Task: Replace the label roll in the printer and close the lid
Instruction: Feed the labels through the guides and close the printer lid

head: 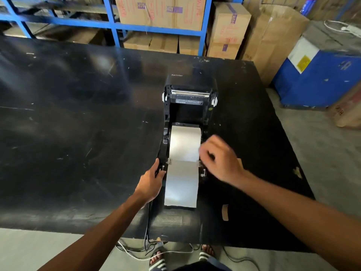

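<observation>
A black label printer (pixel 166 145) sits on the black table (pixel 78 114) with its lid (pixel 190 89) raised and tilted back. A white label roll (pixel 184 142) lies in the open bay, and a strip of its paper (pixel 180 184) runs out over the front toward me. My left hand (pixel 151 180) rests against the printer's front left corner, fingers touching the body. My right hand (pixel 219 159) hovers at the right edge of the roll, blurred, with fingers curled; whether it pinches the paper cannot be told.
A brown cardboard core (pixel 225 212) lies on the table to the right of the paper strip. Cables (pixel 148 249) hang off the near edge. Blue shelving (pixel 109 26) with cartons stands behind, and a blue box (pixel 320 75) at the right on the floor.
</observation>
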A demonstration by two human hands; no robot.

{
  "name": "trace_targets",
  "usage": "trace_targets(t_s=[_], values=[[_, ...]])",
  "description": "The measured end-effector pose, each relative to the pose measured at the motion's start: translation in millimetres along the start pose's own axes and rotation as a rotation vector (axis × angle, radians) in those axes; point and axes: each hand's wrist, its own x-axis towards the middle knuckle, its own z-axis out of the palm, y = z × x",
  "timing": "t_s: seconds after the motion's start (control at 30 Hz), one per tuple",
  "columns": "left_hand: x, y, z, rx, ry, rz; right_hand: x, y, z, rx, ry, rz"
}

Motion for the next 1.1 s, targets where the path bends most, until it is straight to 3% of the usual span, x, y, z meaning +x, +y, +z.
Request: trace_targets(t_s=[0.07,0.17,0.23,0.33,0.47,0.77,0.93,1.1], values=[[0,-2,2,-0.024,0.023,0.009,48,15,-13,0.063,0.138,0.303],[-1,-3,3,-0.098,0.053,0.018,113,28,-30,0.421,0.135,0.908],[-2,-2,2,-0.162,0.058,0.005,142,28,-36,0.651,0.093,1.124],[-1,-3,1,-0.232,0.044,-0.008,163,23,-37,0.767,0.06,1.267],[-2,-5,1,-0.328,0.026,-0.016,168,17,-30,0.716,0.058,1.295],[-2,15,0,-0.628,0.038,-0.179,117,14,-17,0.818,0.157,1.056],[6,11,9,-0.751,-0.051,-0.3,73,-4,-8,0.85,0.172,1.001],[2,20,7,-0.912,-0.144,-0.279,29,-38,-14,0.862,0.11,0.978]])
